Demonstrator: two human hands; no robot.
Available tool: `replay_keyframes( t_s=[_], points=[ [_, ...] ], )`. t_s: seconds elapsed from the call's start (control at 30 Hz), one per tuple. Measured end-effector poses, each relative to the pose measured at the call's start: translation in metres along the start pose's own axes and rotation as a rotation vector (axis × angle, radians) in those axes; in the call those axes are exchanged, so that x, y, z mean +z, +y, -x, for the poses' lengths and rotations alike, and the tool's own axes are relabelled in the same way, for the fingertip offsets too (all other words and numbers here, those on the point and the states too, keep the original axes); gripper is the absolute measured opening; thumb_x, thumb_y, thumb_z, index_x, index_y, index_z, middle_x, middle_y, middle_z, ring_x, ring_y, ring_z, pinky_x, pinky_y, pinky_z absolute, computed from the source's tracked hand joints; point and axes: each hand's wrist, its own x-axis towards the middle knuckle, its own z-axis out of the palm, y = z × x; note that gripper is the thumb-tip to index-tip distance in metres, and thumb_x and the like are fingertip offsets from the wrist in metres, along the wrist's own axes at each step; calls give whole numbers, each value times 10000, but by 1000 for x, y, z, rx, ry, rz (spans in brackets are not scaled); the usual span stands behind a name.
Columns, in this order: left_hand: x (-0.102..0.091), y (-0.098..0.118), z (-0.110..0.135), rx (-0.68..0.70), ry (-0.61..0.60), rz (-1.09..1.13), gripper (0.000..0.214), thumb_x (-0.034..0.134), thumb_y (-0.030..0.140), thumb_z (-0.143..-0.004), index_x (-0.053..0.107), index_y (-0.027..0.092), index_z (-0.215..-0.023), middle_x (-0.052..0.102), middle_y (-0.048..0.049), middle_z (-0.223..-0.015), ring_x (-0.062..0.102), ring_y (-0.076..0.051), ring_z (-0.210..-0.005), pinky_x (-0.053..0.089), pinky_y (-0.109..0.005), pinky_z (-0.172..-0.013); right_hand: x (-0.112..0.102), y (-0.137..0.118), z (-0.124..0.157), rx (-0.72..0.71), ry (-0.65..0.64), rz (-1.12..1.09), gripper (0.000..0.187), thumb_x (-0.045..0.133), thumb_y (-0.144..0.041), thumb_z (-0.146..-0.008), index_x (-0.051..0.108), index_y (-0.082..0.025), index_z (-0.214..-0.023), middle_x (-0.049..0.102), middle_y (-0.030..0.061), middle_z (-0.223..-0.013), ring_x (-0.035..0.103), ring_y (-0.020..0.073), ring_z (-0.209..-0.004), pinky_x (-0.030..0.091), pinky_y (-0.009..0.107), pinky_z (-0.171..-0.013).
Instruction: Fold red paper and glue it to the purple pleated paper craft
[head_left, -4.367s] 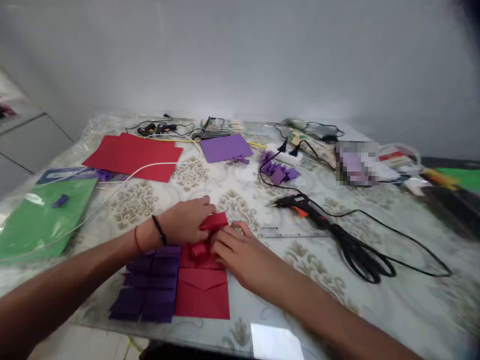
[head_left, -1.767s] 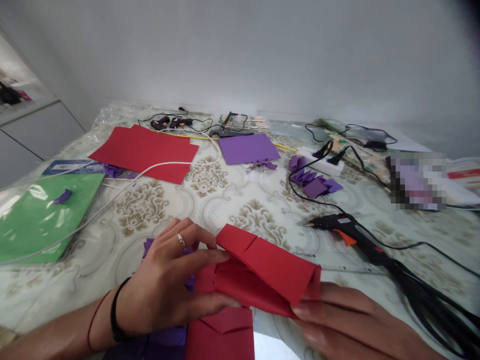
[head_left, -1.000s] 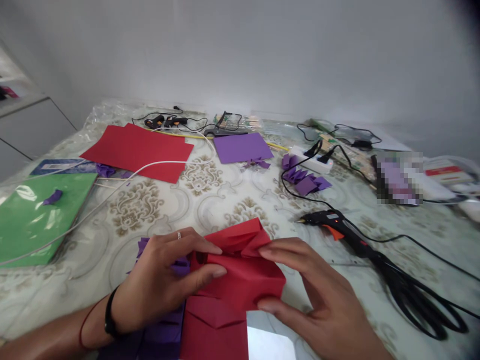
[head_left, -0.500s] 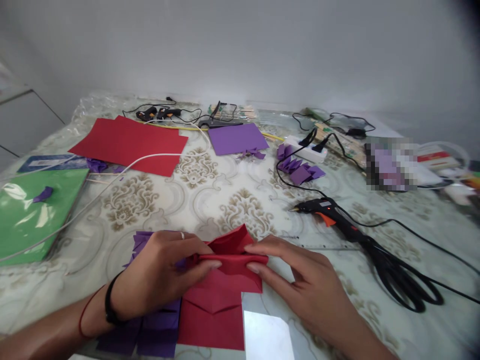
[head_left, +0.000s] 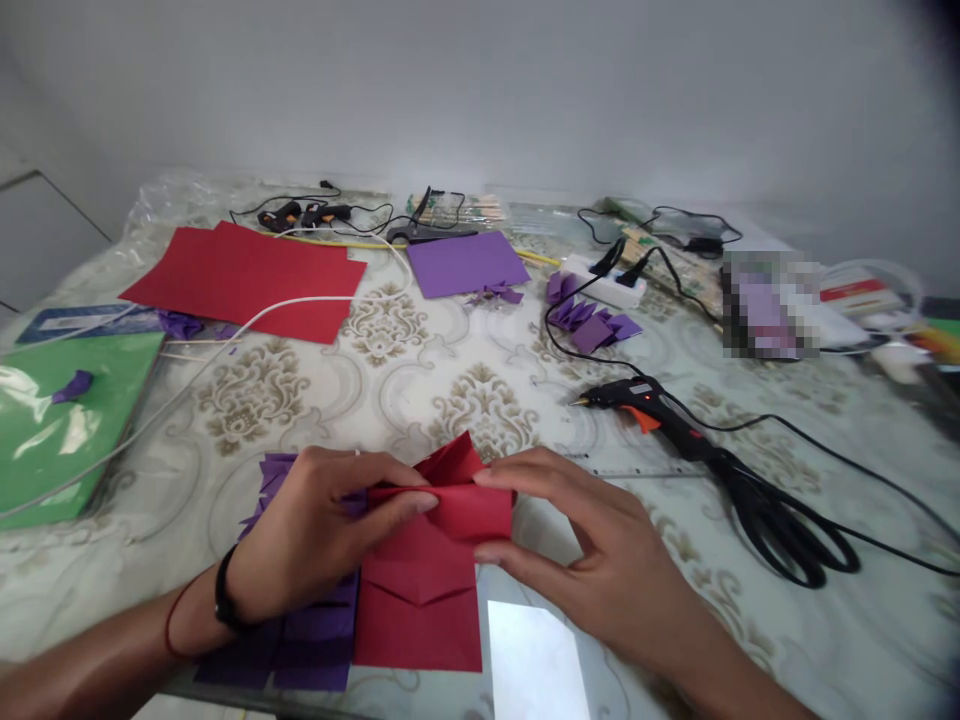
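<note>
My left hand pinches a folded piece of red paper between thumb and index finger at its left side. My right hand holds the paper's right edge, index finger on the upper fold and thumb at the lower edge. A pointed flap stands up behind the fold. Beneath it lies another creased red paper. Cut and folded purple paper pieces lie to its left, partly hidden under my left hand and forearm. A white paper piece lies below my right hand.
A black glue gun with a lit orange light and black-handled scissors lie at right. Behind are large red sheets, a purple sheet, purple pieces and a power strip. A green pack is at left; cables cross the table.
The front fold of the red paper has turned to show a broader flat face. My right thumb has moved down to its lower edge. The view has shifted slightly.
</note>
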Motion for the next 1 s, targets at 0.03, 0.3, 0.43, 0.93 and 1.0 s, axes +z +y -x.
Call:
replay_keyframes(
  t_s=[0.03,0.3,0.43,0.93,1.0],
  points=[
    [-2,1,-1,-27,-6,16,93,739,290,-979,820,287,-933,823,88,-830,746,-81,-701,523,-133,-653,-2,1,0,0,-21,-30,380,835,-290,-900,705,-293,-1258,789,31,-1151,767,175,-1038,619,252,-934],
    [-3,2,-2,-57,-79,80,162,726,371,-989,828,260,-929,817,42,-824,749,-123,-714,536,-173,-634,0,-2,-4,-52,32,5,399,684,-62,-896,719,-267,-1237,803,33,-1126,776,154,-992,620,237,-890],
    [4,0,1,42,-115,54,111,750,356,-986,825,293,-1038,839,35,-950,779,-128,-822,561,-189,-745,11,-4,-4,-169,101,113,343,601,17,-916,757,-205,-1124,814,25,-912,770,138,-785,612,221,-709],
    [0,-3,-4,-145,-118,53,130,752,326,-961,849,323,-1047,853,70,-995,795,-139,-865,561,-173,-757,-3,-10,-10,196,22,-76,200,692,-280,-951,822,-248,-1099,836,-6,-945,774,144,-803,599,222,-723],
    [0,-5,-5,-130,-128,38,148,745,311,-965,845,319,-1074,852,63,-1019,795,-139,-876,565,-180,-772,1,-8,-9,252,49,-36,144,768,-272,-910,836,-245,-1034,838,-13,-904,765,139,-761,591,214,-713]
  ],
)
